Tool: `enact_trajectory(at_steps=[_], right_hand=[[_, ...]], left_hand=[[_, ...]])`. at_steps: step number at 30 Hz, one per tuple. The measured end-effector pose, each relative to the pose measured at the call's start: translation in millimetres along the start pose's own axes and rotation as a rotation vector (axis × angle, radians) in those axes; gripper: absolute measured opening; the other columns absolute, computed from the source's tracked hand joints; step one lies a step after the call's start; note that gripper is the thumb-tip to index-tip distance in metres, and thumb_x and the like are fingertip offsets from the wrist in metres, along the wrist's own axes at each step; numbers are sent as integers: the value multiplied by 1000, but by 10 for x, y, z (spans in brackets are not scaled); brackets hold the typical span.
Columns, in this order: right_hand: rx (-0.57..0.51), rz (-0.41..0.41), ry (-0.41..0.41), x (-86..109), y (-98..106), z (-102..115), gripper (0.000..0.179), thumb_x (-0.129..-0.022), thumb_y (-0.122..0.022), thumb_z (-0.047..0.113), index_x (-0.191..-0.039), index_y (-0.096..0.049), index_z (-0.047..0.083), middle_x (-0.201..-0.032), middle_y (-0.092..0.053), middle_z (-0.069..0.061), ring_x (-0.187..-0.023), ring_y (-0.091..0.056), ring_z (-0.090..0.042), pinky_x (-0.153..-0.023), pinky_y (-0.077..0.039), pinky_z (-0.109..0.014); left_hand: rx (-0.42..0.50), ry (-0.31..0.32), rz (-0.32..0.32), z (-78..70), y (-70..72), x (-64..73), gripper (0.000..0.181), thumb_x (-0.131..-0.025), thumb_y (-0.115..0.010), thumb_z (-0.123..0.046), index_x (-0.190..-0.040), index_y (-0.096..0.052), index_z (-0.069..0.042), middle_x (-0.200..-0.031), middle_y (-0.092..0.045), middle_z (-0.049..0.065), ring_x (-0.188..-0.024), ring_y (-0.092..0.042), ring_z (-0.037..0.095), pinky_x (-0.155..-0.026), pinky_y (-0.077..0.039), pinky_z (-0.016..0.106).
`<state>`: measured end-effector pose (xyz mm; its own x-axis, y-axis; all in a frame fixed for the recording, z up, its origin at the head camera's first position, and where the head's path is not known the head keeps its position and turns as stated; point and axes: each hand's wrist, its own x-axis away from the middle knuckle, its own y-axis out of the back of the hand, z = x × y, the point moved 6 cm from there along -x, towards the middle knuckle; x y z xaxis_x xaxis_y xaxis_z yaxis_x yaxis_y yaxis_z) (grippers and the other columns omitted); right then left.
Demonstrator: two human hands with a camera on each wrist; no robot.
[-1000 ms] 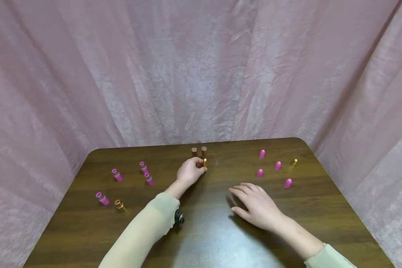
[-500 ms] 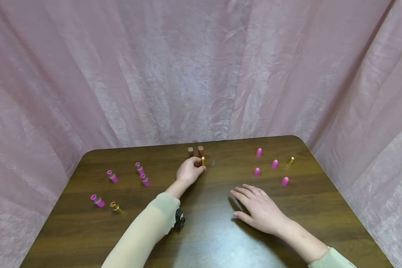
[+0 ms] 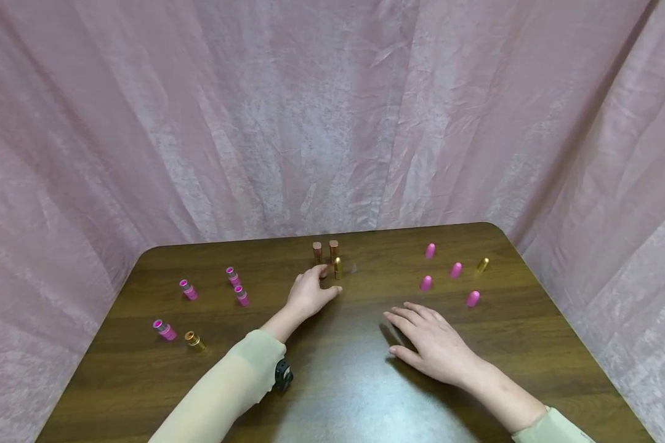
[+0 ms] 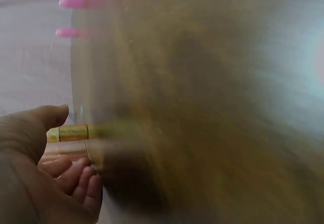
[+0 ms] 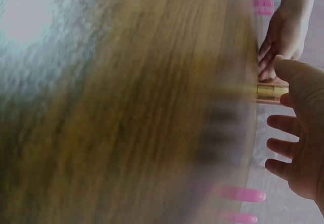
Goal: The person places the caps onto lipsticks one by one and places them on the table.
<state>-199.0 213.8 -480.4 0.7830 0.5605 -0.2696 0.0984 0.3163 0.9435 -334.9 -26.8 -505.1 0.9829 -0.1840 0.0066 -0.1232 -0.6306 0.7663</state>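
A gold lipstick tube (image 3: pixel 338 269) stands upright with its rounded top on, near the back of the table. My left hand (image 3: pixel 308 294) is just to its left, thumb and fingers spread apart with nothing held. In the left wrist view the gold tube (image 4: pixel 73 132) shows past the gap between thumb and fingers. Two rose-gold square-topped tubes (image 3: pixel 334 251) stand right behind it. My right hand (image 3: pixel 429 344) hovers low over the table at right of centre, fingers loosely extended and holding nothing.
Several pink lipstick bases (image 3: pixel 241 296) and a gold base (image 3: pixel 194 341), all uncapped, stand at the left. Several pink caps (image 3: pixel 456 270) and a gold cap (image 3: pixel 483 265) stand at the right. A pink curtain (image 3: pixel 332 123) hangs behind the wooden table (image 3: pixel 366 394).
My left hand has let go of the gold lipstick tube and drawn slightly left, its thumb and fingers parting. The tube now stands alone. My right hand has barely moved.
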Motion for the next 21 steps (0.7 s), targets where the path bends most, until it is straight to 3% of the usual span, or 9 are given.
enact_trajectory(at_steps=[7,15,21], right_hand=[[-8,-24,-38,53,113,-74,63,-94,-73,42,-146,-57,10,-145,-58,-9,-138,-47,-37,-111,-36,-57],[-3,-61,-103,128,344,-317,62,-95,-71,42,-147,-55,12,-147,-56,-10,-138,-46,-38,-112,-33,-58],[-22,-104,-224,160,635,-718,61,-97,-71,40,-147,-55,9,-147,-54,-15,-138,-43,-43,-106,-33,-68]], left_hand=[[-185,-100,90,-66,24,421,79,-92,-71,-49,-154,-44,-8,-150,-50,15,-138,-43,41,-111,-35,58],[-449,-371,196,-374,-89,793,88,-95,-56,-67,-162,-31,-16,-165,-29,15,-150,-27,39,-119,-21,59],[-566,-557,243,-716,-187,967,88,-97,-43,-74,-165,-17,-26,-171,-11,8,-155,-15,32,-122,-10,57]])
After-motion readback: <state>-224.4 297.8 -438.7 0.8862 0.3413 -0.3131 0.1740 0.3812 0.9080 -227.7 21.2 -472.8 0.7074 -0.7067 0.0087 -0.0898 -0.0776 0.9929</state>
